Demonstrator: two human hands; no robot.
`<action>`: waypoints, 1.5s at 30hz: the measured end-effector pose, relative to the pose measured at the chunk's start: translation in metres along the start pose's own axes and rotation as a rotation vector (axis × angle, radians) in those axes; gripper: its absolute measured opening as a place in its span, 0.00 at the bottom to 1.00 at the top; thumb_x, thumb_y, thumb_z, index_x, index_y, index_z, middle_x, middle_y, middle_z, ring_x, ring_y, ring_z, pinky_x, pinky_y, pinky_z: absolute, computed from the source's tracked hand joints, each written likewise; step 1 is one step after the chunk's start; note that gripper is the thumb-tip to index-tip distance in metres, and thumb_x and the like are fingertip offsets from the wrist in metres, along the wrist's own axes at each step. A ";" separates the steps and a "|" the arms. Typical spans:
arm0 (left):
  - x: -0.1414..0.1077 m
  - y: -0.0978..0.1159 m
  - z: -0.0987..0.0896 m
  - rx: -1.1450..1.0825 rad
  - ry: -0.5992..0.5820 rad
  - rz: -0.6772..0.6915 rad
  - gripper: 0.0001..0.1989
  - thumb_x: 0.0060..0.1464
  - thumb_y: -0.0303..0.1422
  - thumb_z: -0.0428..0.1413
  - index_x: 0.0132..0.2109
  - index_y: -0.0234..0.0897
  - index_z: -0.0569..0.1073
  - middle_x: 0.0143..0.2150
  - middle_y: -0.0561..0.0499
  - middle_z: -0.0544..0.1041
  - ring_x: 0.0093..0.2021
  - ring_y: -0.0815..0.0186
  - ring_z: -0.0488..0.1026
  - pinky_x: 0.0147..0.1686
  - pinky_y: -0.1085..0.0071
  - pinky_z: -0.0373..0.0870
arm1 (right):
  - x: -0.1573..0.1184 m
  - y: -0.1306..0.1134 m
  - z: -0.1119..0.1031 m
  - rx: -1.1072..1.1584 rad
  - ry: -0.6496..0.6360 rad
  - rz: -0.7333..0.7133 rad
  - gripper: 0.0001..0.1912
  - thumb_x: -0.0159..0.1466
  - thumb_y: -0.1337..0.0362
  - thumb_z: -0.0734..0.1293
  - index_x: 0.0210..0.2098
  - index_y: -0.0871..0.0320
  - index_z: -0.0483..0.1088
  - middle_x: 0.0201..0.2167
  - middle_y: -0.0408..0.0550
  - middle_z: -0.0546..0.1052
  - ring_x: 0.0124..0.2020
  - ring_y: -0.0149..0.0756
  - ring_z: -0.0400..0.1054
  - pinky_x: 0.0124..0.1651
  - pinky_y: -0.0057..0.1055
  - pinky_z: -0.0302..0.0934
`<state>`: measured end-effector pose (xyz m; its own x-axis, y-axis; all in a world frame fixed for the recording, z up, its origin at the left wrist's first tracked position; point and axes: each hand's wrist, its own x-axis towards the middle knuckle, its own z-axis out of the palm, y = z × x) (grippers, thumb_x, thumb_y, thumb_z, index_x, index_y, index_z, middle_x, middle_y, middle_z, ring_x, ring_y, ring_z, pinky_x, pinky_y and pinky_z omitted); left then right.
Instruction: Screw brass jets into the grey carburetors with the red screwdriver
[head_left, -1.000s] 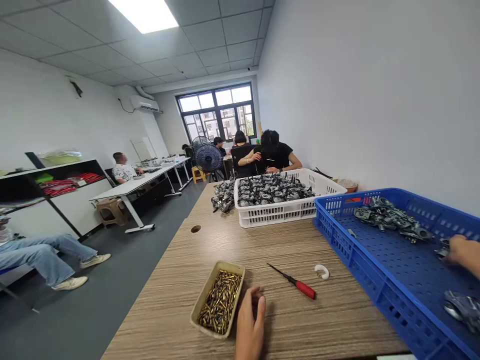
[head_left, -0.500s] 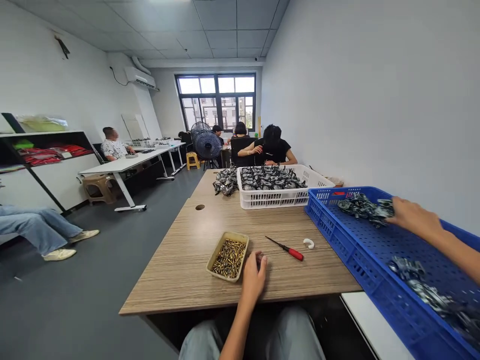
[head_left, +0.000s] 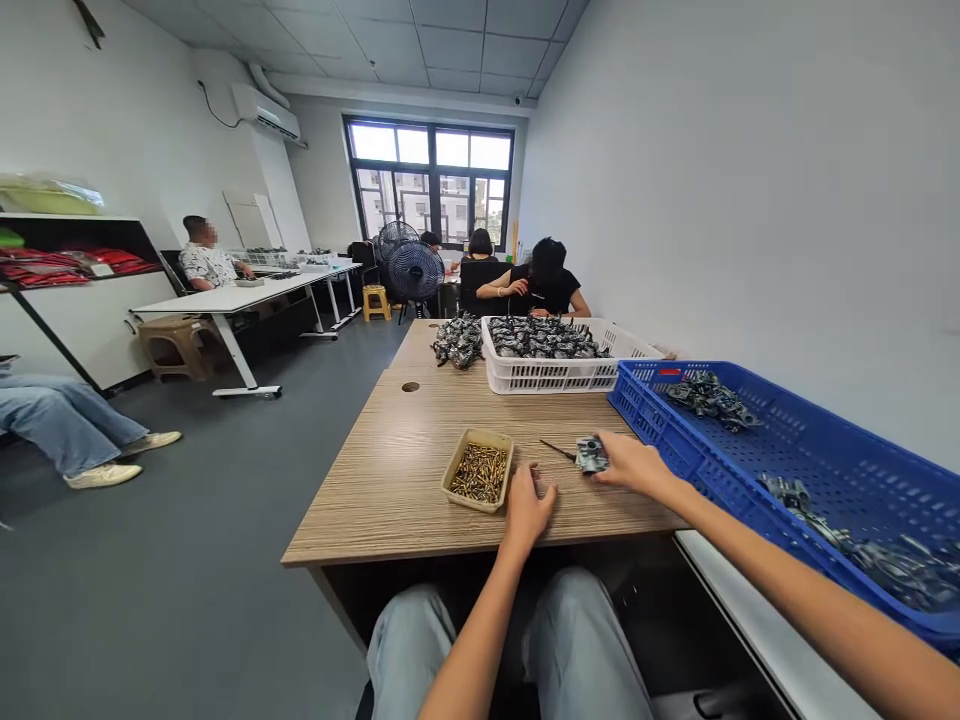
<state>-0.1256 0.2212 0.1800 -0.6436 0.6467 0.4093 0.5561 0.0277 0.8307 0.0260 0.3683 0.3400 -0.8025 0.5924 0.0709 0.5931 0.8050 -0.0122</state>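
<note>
My right hand (head_left: pixel 631 464) grips a small grey metal casting (head_left: pixel 592 455) just above the table, close to the blue crate. Beneath it, the thin dark shaft of a screwdriver (head_left: pixel 556 448) shows; its handle is hidden by the casting and my hand. My left hand (head_left: pixel 528 508) rests on the table with thumb and fingers apart and nothing visible in them. Just left of it stands a shallow beige tub (head_left: pixel 460 497) holding many small brass-coloured pieces (head_left: pixel 480 473).
The blue crate (head_left: pixel 679 452) on the right contains more grey castings (head_left: pixel 712 398). Behind, a white crate (head_left: pixel 540 378) is full of similar parts, with a bagged pile (head_left: pixel 457 341) beside it. Across the table's far end sits a co-worker (head_left: pixel 551 285). A cable hole (head_left: pixel 410 387) pierces the tabletop.
My right hand has come out of the blue crate to the table, carrying a casting over the screwdriver. My left hand's fingers have spread beside the tub. The view has shifted slightly.
</note>
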 end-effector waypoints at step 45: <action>0.000 -0.005 0.000 0.169 0.017 0.064 0.19 0.68 0.35 0.51 0.62 0.38 0.72 0.58 0.39 0.80 0.58 0.50 0.76 0.62 0.49 0.72 | 0.023 -0.017 0.152 0.922 0.380 -0.026 0.25 0.74 0.50 0.55 0.58 0.55 0.75 0.58 0.56 0.80 0.60 0.46 0.74 0.65 0.44 0.66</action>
<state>-0.1287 0.2215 0.1756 -0.6119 0.6381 0.4673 0.6762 0.1155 0.7277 -0.0122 0.3730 0.1905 -0.6450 0.6541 0.3951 0.1639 0.6234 -0.7645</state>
